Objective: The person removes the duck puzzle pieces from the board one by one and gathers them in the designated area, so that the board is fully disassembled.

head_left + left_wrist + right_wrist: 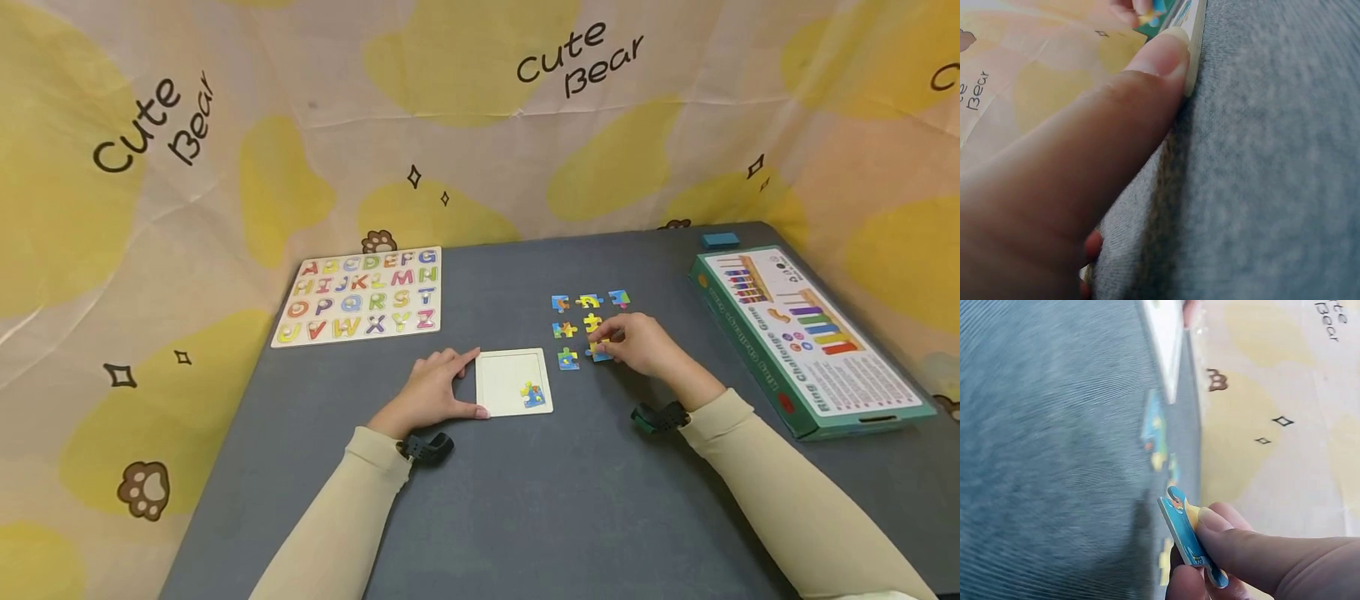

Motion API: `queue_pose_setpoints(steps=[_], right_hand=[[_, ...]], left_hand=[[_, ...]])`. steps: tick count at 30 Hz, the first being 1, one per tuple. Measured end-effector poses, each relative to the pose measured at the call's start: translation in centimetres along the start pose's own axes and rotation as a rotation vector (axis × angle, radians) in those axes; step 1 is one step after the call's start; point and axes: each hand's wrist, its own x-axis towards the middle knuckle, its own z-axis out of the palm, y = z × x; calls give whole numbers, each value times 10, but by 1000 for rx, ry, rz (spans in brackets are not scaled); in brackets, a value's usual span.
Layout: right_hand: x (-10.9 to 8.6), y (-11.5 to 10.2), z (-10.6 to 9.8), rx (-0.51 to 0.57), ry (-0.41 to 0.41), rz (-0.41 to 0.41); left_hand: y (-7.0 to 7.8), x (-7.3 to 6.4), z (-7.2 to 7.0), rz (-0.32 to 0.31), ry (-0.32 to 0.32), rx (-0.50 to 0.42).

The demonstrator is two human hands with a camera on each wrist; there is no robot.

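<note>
A shallow cream puzzle tray (510, 367) lies flat on the table, with a colourful jigsaw piece (533, 395) in its lower right corner. My left hand (432, 388) holds the tray's left side, index finger at the far corner and thumb (1163, 53) at the near one. To the right of the tray, my right hand (639, 343) pinches a blue and yellow jigsaw piece (1186, 532) between thumb and fingers, tilted up on edge in the right wrist view. Around that hand lie several loose pieces in rows, among them a blue-green piece (568, 360) and a yellow-blue piece (589, 301).
A wooden alphabet board (360, 296) filled with coloured letters lies at the back left. On the right is a green and white Ring Challenge Game box (813, 333), with a small blue block (721, 241) behind it. A patterned cloth (465, 108) hangs along the back.
</note>
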Motion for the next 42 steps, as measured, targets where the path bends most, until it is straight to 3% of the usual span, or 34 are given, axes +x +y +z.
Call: queue_pose_setpoints(steps=[8,20,24,27,30,34,38,42], right_hand=[[-1,11,6,-130,8,-81],[-5,16,4,-163,-5,-162],[-9,3,8,-132,74,-153],[-11,-20,19,-43,107,-215],[-13,-45,35,-50,37,-376],[-17,-64,57,-199,-81,-521],[-20,-69,71,-299,-146,-529],[-20,-68,75,-298,-151,-519]], left_hand=[[1,-1,2,5,6,-12],[4,0,0,-5,-3,-8],[4,0,0,-1,-7,-12],[2,-1,-1,-1,-1,-12],[0,-2,-3,-5,6,-13],[1,-3,-5,-6,-4,-14],[1,-3,-5,-3,-7,-17],[1,-4,-5,-5,-5,-17]])
